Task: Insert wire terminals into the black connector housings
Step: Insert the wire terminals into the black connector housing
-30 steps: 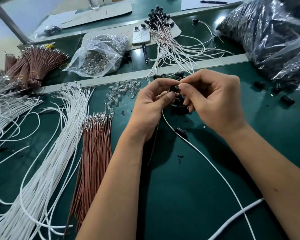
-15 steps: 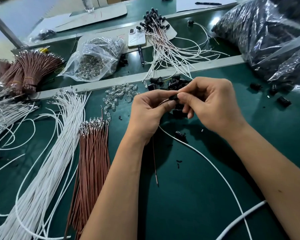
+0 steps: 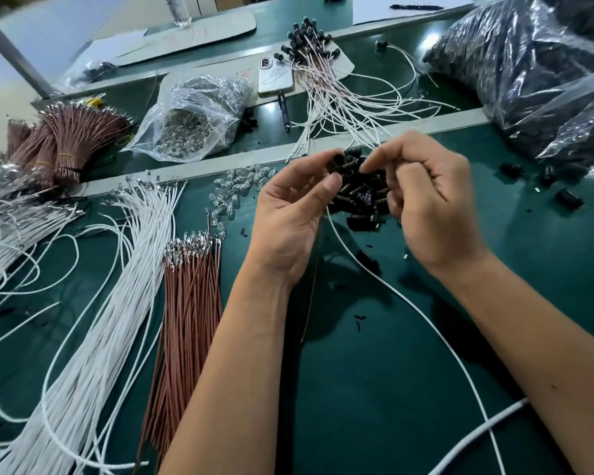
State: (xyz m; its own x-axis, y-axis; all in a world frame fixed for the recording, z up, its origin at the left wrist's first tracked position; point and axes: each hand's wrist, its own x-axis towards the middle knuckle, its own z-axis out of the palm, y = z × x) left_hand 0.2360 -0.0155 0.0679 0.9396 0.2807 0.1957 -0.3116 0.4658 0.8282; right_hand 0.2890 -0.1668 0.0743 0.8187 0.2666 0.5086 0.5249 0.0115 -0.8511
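So the green table (image 3: pixel 374 389) takes up most of what I'm seeing, with big crinkly plastic bags (image 3: pixel 535 73) of dark parts piled at the far right. Down the left runs a fat fan of white wires (image 3: pixel 93 320), and right beside it a bundle of brown wires (image 3: pixel 186 303) with their metal terminals at the far end. Further back there's a clear bag (image 3: pixel 196 114) of small shiny parts and a phone (image 3: pixel 275 78) lying next to a bunch of finished white leads (image 3: pixel 340 97). Closer in, the left hand (image 3: pixel 292 217) has its grip clamped on one black connector housing (image 3: pixel 337 162), pinched between thumb and fingers with the open end facing up at me. A white wire (image 3: pixel 391 289) and a thin brown wire (image 3: pixel 311 296) trail down from under that hand toward me. The right hand (image 3: pixel 432 204) sits just beside it with fingers curled, hovering over the pile of loose black housings (image 3: pixel 360 197), but I can't tell if its grip has anything in it. A scatter of little clear bulbs (image 3: pixel 237 190) lies just left of the pile.
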